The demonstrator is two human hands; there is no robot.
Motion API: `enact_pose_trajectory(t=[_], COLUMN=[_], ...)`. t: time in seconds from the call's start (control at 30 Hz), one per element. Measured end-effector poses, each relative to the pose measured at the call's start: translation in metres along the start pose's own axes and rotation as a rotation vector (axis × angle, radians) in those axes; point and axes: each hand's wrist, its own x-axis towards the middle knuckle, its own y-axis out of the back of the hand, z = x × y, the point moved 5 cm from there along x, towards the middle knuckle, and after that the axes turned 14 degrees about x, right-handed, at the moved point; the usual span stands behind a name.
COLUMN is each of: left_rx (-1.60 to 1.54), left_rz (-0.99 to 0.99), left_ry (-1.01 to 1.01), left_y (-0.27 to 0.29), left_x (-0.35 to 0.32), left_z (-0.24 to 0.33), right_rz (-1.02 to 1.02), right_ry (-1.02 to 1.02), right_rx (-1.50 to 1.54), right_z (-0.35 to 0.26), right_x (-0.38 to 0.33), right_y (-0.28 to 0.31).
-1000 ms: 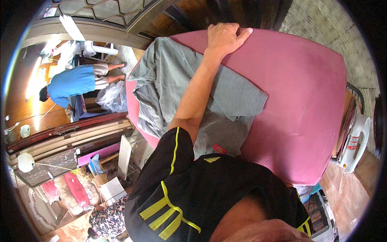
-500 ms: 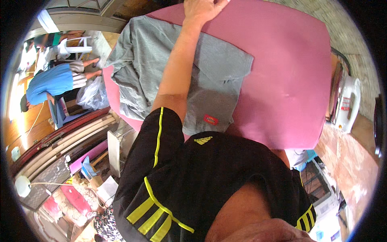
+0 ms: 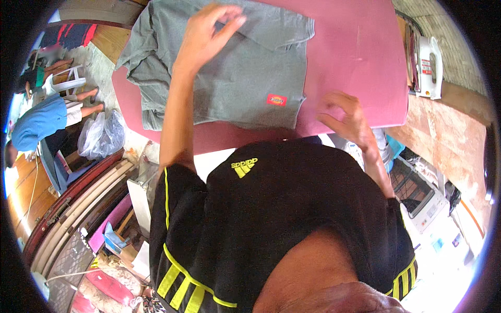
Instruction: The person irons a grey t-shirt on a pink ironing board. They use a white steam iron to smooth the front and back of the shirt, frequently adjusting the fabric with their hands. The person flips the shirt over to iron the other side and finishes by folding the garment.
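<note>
A grey T-shirt [image 3: 237, 78] lies spread on a pink padded board [image 3: 360, 57], its left part wrinkled and its right part flatter. Near the shirt's lower right edge sits a small red patch [image 3: 276, 99]. Raised over the upper part of the shirt, my left hand [image 3: 206, 39] is open, with bent fingers and the thumb apart. My right hand [image 3: 345, 117], somewhat blurred, hovers over the board's near side, right of the shirt's edge. Its fingers are curved with a gap to the thumb, and nothing shows in them.
A white iron [image 3: 430, 68] stands beyond the board's right edge. At left, a person in a blue top [image 3: 39, 122] bends over near a clear plastic bag [image 3: 102, 135] and a white plastic chair [image 3: 65, 79]. Long rolls and poles [image 3: 86, 193] lie at lower left.
My left hand has come back from the board's far edge to above the shirt. My right hand has come into view at right. The shirt's lower right part lies flatter.
</note>
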Motion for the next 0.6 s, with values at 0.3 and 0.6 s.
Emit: enact_pose_trajectory(t=[0.3, 0.6], left_rx=[-0.118, 0.028], left_rz=[-0.282, -0.067], left_ry=[0.201, 0.193], left_y=[0.033, 0.028], left_x=[-0.18, -0.189], left_z=[0.035, 0.046], right_rz=[0.0, -0.009], right_ry=[0.189, 0.137], right_rx=[-0.446, -0.142], right_z=[-0.016, -0.005], right_x=[0.016, 0.029], right_y=[-0.073, -0.044])
